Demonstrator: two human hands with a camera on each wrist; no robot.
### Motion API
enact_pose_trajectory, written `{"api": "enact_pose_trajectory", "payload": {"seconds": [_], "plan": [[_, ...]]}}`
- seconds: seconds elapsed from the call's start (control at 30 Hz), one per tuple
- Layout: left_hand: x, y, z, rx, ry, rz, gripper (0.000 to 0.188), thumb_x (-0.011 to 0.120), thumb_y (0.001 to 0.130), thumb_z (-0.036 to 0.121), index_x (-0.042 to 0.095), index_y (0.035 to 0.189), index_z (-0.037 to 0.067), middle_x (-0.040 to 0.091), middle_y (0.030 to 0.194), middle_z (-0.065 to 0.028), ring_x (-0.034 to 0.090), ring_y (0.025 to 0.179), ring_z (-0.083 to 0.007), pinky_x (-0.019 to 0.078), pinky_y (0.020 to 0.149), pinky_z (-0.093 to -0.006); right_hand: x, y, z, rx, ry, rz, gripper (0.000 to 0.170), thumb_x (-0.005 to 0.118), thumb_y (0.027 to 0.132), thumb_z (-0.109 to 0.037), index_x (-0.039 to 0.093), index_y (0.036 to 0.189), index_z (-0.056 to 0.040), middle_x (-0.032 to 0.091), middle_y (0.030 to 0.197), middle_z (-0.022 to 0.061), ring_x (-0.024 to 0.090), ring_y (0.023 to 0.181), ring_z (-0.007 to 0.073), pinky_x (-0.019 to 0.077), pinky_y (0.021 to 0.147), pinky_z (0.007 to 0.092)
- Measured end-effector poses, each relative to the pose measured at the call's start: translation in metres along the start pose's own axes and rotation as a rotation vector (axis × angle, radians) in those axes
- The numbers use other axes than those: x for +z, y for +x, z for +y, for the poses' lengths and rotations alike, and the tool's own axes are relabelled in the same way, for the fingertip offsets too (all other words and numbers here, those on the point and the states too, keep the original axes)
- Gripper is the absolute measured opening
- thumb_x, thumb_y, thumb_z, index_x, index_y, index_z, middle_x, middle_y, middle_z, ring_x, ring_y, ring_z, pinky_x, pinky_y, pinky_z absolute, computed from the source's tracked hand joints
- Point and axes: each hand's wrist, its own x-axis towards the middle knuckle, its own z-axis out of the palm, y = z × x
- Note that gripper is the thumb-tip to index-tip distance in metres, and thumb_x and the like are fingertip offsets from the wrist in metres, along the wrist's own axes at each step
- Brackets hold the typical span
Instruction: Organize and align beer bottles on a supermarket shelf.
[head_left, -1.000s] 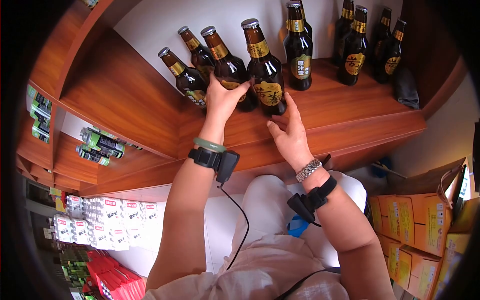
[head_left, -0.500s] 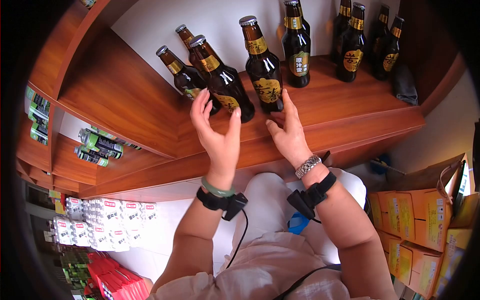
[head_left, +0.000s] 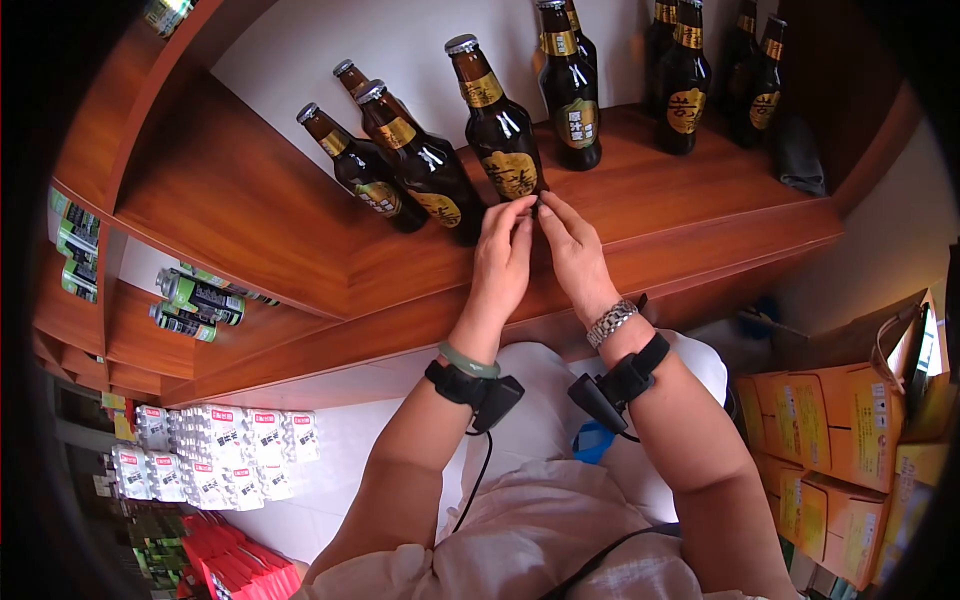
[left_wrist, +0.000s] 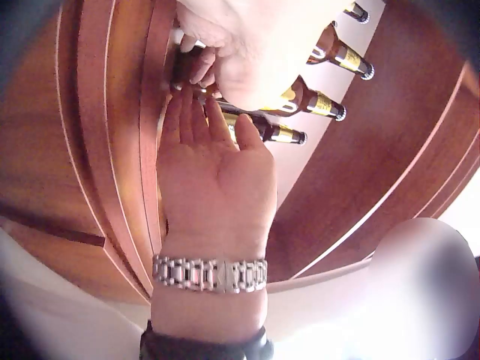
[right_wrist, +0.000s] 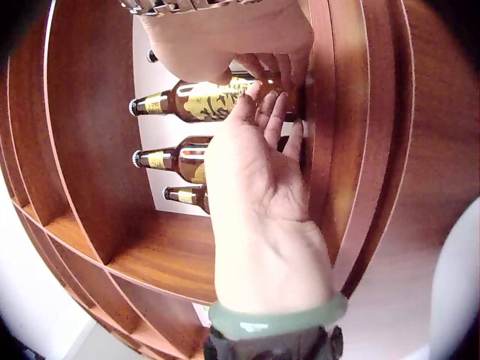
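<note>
A brown beer bottle (head_left: 503,140) with a gold label stands upright near the shelf's front edge. My left hand (head_left: 500,258), with a green bangle at the wrist, has its fingertips at the front of this bottle's base. Beside it is my right hand (head_left: 578,255), wearing a metal link band, its fingers extended to the same base. The fingertips of both hands nearly meet there. Just to the left stand a second gold-label bottle (head_left: 425,160) and a bottle with a green-edged label (head_left: 365,175); another is partly hidden behind them.
More beer bottles (head_left: 683,85) stand along the shelf to the right, with a dark cloth-like item (head_left: 800,160) at its end. A wooden divider (head_left: 240,190) bounds the left side. Orange cartons (head_left: 830,430) are stacked at lower right, and white wrapped packs (head_left: 215,450) at lower left.
My left hand held the second gold-label bottle, which came forward toward the shelf edge. It then let go and moved right, beside my right hand. My right hand stays near the middle bottle.
</note>
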Motion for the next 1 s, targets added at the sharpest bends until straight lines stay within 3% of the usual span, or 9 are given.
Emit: {"api": "enact_pose_trajectory", "payload": {"seconds": [0.1,0.2,0.5,0.7,1.0], "plan": [[0.002,0.015,-0.016,-0.015,0.047,-0.019,0.031,0.055,0.103,0.008,0.06,0.134,0.007,0.058,0.126,-0.0136,0.061,0.112,-0.0242,0.0493,0.098,-0.034,0.007,0.005,0.009,0.025,0.011,-0.051,0.057,0.053,0.104,-0.035,0.049,0.144,0.006,0.057,0.14,0.0293,0.054,0.134,0.0378,0.0422,0.11,0.0371],[0.018,0.026,-0.029,0.082,0.116,-0.013,0.037,0.055,0.102,0.01,0.053,0.14,0.008,0.056,0.128,-0.0184,0.06,0.117,-0.0322,0.05,0.098,-0.0393,0.011,0.003,0.012,0.052,-0.03,-0.002,0.06,0.052,0.105,-0.037,0.044,0.147,0.005,0.057,0.14,0.0291,0.055,0.132,0.0388,0.0432,0.109,0.038],[0.037,0.078,-0.045,-0.174,0.229,-0.051,0.059,0.065,0.095,0.022,0.045,0.147,0.004,0.049,0.141,-0.0212,0.054,0.129,-0.0358,0.0448,0.108,-0.0428,0.001,0.001,0.001,0.001,0.024,0.092,0.052,0.054,0.104,-0.031,0.048,0.143,0.0029,0.063,0.133,0.0244,0.062,0.123,0.0321,0.0474,0.105,0.0378],[0.048,0.1,-0.063,-0.22,0.293,-0.047,0.074,0.074,0.087,0.02,0.039,0.15,0.004,0.044,0.144,-0.0229,0.046,0.135,-0.0396,0.0407,0.113,-0.0444,-0.006,-0.005,-0.011,0.001,0.051,0.065,0.05,0.055,0.104,-0.029,0.05,0.141,0.0031,0.064,0.13,0.0235,0.063,0.121,0.031,0.0489,0.103,0.038],[0.051,0.121,-0.065,-0.277,0.345,0.034,0.072,0.076,0.082,0.017,0.043,0.145,0.003,0.049,0.139,-0.0232,0.048,0.131,-0.0388,0.0401,0.112,-0.045,-0.004,-0.005,-0.012,0.044,0.133,0.032,0.046,0.054,0.104,-0.028,0.051,0.139,0.0022,0.066,0.127,0.0218,0.065,0.116,0.0292,0.0508,0.099,0.0376]]}}
